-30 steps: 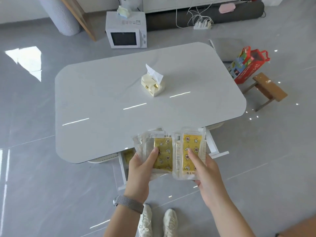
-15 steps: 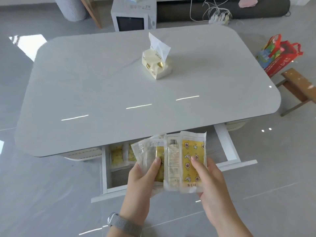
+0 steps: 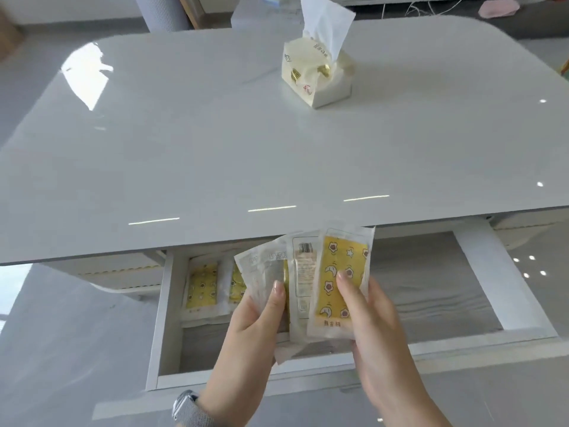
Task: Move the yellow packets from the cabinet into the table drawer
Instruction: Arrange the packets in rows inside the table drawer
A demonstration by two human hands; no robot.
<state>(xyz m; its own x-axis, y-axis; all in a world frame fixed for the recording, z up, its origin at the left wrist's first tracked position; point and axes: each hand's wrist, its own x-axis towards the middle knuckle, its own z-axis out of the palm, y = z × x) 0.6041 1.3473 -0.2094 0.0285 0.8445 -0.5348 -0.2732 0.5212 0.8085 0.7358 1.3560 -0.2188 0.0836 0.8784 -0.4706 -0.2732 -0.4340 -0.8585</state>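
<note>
I hold a fan of yellow packets point(image 3: 341, 282) over the open table drawer point(image 3: 167, 318). My left hand point(image 3: 252, 328) grips the left packets, thumb on top. My right hand point(image 3: 372, 315) pinches the rightmost packet, the one printed with moons and stars. Two more yellow packets point(image 3: 204, 285) lie flat at the drawer's back left. The cabinet is out of view.
The white table point(image 3: 215, 143) fills the view, with a tissue pack point(image 3: 317, 75) standing at its back right. The drawer's white front rail point(image 3: 308, 374) lies just below my hands. Grey floor lies on both sides.
I have moved closer to the table, and the drawer now fills the lower view. Both hands have carried the packets over the open drawer, fanned closer together.
</note>
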